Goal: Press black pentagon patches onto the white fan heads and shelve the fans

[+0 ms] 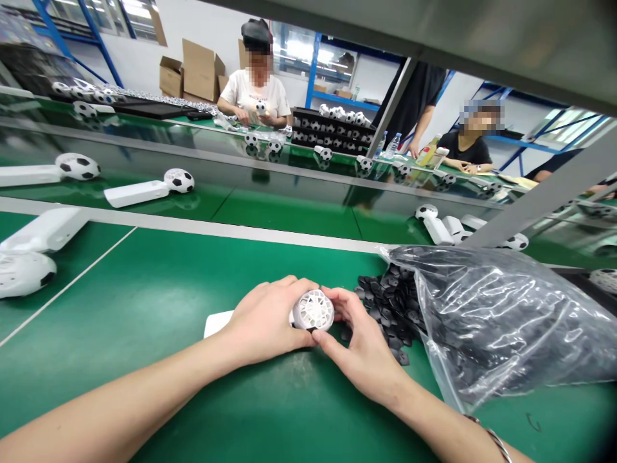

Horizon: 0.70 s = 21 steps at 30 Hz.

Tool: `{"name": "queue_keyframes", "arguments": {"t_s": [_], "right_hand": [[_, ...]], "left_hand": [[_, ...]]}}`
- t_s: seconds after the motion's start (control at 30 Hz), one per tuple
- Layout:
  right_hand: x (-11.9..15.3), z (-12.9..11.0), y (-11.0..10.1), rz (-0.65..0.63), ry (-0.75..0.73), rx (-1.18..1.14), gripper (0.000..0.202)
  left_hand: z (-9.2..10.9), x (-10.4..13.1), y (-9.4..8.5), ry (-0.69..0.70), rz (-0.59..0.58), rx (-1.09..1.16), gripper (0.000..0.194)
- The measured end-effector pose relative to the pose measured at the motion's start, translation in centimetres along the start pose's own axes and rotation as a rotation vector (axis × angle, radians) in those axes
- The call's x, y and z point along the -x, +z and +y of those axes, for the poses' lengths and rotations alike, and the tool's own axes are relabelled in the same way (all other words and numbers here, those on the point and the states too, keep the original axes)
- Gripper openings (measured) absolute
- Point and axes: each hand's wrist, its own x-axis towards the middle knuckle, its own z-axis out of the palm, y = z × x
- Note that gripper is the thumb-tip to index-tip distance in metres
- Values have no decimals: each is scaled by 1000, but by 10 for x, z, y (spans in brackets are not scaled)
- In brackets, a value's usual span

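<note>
A white device with a round openwork head [314, 310] lies low over the green table in front of me. My left hand [270, 319] is wrapped over its neck, and the white handle sticks out to the left beneath the palm. On the right side of the round head, my right hand [354, 337] curls its thumb and fingers around the rim. Under the head, near both thumbs, a bit of black shows. Small black pieces [393, 302] are heaped just right of my right hand, spilling from a clear plastic bag [511, 321].
White devices with football-patterned heads [179, 181] lie on the green conveyor [289, 199] beyond the table's pale edge [231, 230]. Others lie at the left [29, 273]. A slanted metal post [540, 186] stands at the right. People sit and stand across the line.
</note>
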Motion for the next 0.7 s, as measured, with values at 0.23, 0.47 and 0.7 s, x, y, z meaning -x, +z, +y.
{"name": "queue_keyframes", "arguments": {"t_s": [0.23,0.47,0.7], "right_hand": [[-16,11,-47,94,-22,227,18],[-22,29,-51,25,-109,605,6],[-16,24,-44,-85,-176,875,11]], "left_hand": [[-16,-1,-7,25,-29,-99,51],[-32,-9,-1,132,153,-328,63],[-39,-9,10,120,174,-271,66]]}}
